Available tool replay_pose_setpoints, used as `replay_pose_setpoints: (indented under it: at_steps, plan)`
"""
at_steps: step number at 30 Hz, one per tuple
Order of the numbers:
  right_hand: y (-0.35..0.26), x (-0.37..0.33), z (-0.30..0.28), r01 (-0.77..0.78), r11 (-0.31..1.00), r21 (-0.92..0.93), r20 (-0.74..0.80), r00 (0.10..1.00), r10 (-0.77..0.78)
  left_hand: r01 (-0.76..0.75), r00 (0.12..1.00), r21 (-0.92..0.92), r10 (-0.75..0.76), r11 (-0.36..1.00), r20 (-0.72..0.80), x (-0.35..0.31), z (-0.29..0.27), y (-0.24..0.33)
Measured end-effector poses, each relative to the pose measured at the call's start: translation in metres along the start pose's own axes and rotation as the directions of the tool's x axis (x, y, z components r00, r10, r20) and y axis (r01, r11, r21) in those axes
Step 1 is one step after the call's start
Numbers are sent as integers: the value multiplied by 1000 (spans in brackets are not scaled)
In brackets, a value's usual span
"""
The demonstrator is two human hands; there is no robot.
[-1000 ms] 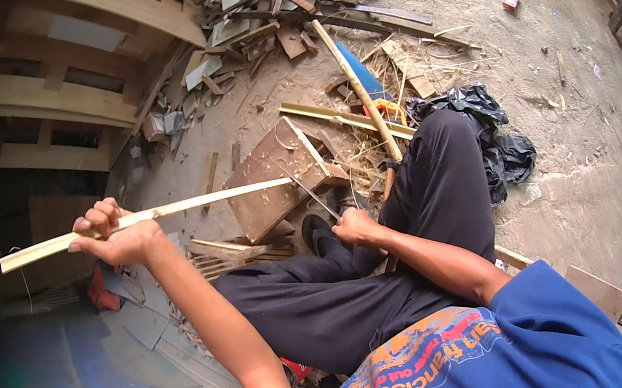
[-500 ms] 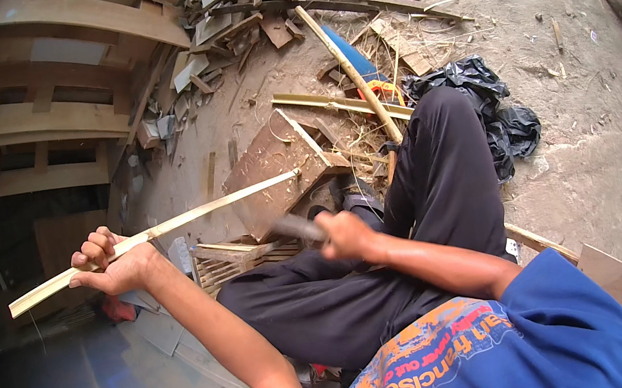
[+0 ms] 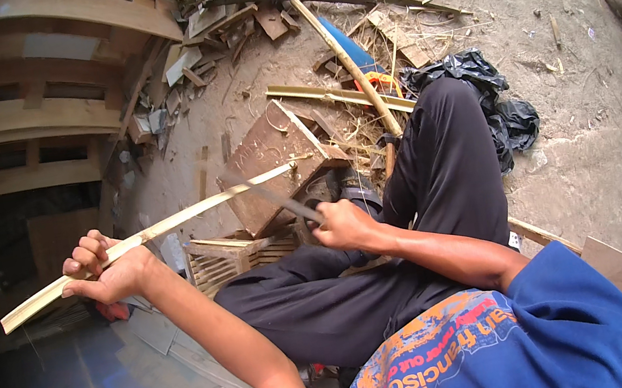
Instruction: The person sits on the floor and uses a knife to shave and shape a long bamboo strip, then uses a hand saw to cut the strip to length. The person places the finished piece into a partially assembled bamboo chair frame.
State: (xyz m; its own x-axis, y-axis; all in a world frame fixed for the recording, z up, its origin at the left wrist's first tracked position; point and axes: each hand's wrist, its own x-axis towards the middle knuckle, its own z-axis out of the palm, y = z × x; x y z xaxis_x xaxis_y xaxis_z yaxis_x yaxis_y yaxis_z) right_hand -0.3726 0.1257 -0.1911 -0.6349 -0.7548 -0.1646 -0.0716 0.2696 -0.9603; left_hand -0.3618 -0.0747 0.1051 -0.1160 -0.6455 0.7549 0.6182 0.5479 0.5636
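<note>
A long pale split bamboo strip (image 3: 194,209) slants from the left toward the middle, its far end resting on or just over a brown wooden block (image 3: 259,153). My left hand (image 3: 114,268) is wrapped round the strip near its near end. In my closed right hand (image 3: 345,226) is a knife (image 3: 279,197) with a long, motion-blurred blade. The blade points up and left and crosses the strip in view; whether it touches the strip I cannot tell. Thin shavings lie on the block and beside it.
A bamboo pole (image 3: 347,65) and a split bamboo length (image 3: 328,99) lie beyond the block. A black plastic bag (image 3: 513,123) sits right of my knee. Scrap wood (image 3: 255,6) is heaped at the back, wooden frames (image 3: 35,117) stand left, and a slatted bundle (image 3: 228,261) lies near my leg.
The knife has swung from beside the strip to across it, its blade now pointing up and left. My left hand and the strip's near end have shifted slightly left.
</note>
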Motion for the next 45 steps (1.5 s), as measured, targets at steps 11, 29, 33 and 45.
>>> replay_pose_setpoints:
  at_steps: [11,29,33,45]
  plan:
    - [70,35,5,-331,943,8,9,943,331,10,1000,25,-9,1000,-24,6,0,0]
    - [71,19,19,-401,908,-122,-17,916,402,-7,999,69,10,998,-40,1,4,1]
    - [80,27,32,-330,940,80,69,943,325,10,996,87,-3,996,-86,-3,17,-2]
    - [-36,-11,-5,524,851,31,-100,849,-519,21,998,181,-10,983,-63,-4,14,-2]
